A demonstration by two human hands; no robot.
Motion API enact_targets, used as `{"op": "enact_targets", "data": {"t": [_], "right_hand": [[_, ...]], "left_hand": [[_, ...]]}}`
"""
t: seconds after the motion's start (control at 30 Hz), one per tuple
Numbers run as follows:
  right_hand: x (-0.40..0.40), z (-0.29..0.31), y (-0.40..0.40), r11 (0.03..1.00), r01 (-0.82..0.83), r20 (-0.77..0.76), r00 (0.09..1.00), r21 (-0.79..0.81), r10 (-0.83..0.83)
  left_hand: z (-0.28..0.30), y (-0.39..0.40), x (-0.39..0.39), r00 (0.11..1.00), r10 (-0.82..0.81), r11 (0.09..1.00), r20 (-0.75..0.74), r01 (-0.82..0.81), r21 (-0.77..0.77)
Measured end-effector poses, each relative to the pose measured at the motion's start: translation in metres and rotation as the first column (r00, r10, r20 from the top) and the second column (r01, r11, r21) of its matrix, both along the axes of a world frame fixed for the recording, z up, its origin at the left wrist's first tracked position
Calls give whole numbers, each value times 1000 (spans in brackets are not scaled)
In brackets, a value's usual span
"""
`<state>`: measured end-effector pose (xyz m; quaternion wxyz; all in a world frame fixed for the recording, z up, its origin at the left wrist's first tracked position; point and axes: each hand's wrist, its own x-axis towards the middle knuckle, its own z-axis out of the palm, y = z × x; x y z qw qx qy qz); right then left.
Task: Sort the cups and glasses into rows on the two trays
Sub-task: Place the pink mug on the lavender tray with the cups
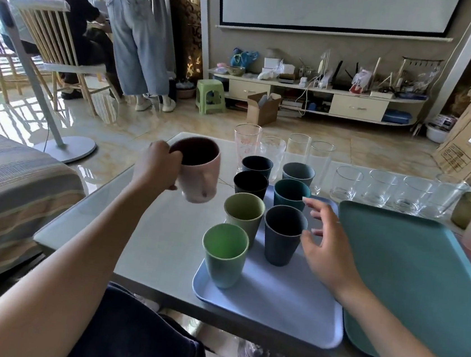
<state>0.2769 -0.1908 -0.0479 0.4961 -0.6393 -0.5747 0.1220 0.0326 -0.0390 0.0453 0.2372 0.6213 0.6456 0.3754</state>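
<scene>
Matt plastic-looking cups [243, 213] & trays [272, 306]; clear glossy glasses [345, 183]; smooth table [164, 229].

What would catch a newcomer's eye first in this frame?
Probably the pink mug held up in the left hand, above the table left of the cups. Next, the two columns of coloured cups on the lavender tray at centre, with the open right hand beside them. The teal tray on the right carries nothing, and clear glasses line the table's far edge.

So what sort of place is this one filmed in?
Most likely a home living room: a projector screen above a low, cluttered media shelf, a striped sofa at left, and a low table holding cups.
</scene>
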Motion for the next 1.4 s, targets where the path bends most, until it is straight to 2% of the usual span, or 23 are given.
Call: {"op": "enact_targets", "data": {"t": [0.07, 0.17, 0.27, 0.33, 0.43, 0.6, 0.87, 1.0, 1.07, 1.13, 1.2, 1.23, 1.33, 1.4], "right_hand": [[-8, 15, -5, 998, -32, -17, 999, 60, 33], [-19, 37, -12, 988, -116, -245, 960, 102, 138], [-23, 54, -18, 963, -263, -480, 838, 62, 260], [-21, 60, -23, 933, -360, -576, 763, 1, 295], [-16, 63, -31, 919, -393, -539, 779, -22, 320], [-2, 66, -48, 887, -462, -484, 783, -30, 391], [-6, 40, -82, 866, -442, -370, 864, -232, 342], [0, 31, -88, 871, -425, -421, 857, -248, 298], [3, 28, -88, 862, -421, -420, 862, -283, 284], [4, 23, -88, 834, -426, -418, 868, -350, 269], [3, 14, -86, 799, -421, -387, 885, -430, 259], [1, 8, -85, 781, -413, -359, 896, -468, 259], [-3, -10, -83, 737, -376, -274, 925, -562, 262], [-5, -18, -81, 734, -350, -254, 936, -582, 245]], "left_hand": [[12, -17, 20, 994, -79, 995, 72, 74, 68], [20, -40, 47, 967, -183, 981, 177, 169, 92], [23, -63, 68, 955, -250, 966, 161, 236, 105], [23, -75, 80, 947, -295, 952, 129, 278, 131], [24, -88, 91, 932, -348, 929, 97, 329, 173], [27, -95, 98, 899, -412, 906, 150, 388, 168], [5, -103, 99, 727, -679, 723, 102, 686, -79], [-1, -94, 94, 737, -669, 729, 95, 676, -108], [-7, -84, 91, 748, -663, 746, 5, 662, -74], [-15, -75, 88, 722, -652, 742, -231, 671, 3], [-23, -71, 87, 602, -625, 691, -497, 723, 6], [-27, -71, 87, 532, -619, 666, -578, 745, -27], [-36, -72, 92, 329, -586, 608, -741, 782, -134], [-41, -68, 97, 253, -540, 584, -803, 800, -141]]}}
